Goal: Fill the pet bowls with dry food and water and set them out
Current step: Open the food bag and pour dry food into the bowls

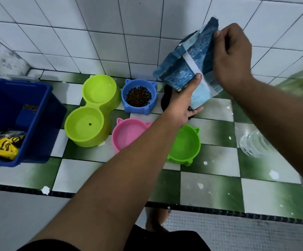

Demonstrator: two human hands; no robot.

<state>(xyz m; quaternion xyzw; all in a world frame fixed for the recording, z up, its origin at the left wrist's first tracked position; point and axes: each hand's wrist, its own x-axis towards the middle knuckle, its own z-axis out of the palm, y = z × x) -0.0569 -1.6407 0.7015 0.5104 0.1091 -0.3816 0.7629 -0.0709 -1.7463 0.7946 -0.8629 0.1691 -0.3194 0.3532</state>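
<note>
Both hands hold a blue dry-food bag (192, 66) up at the back right. My left hand (181, 104) grips its lower part, my right hand (232, 55) pinches its top edge. A black bowl (166, 98) sits mostly hidden under the bag. A blue cat-eared bowl (139, 96) holds brown kibble. The lime double bowl (92, 109) has a single kibble in its near well. A pink cat-eared bowl (129, 133) and a green cat-eared bowl (185, 144) look empty, both partly covered by my left arm.
A blue plastic bin (20, 120) at the left holds a yellow food bag (4, 145) and some kibble. A clear water bottle (253, 144) lies on the checkered tile ledge (210, 187) at the right. White tiled walls close the back.
</note>
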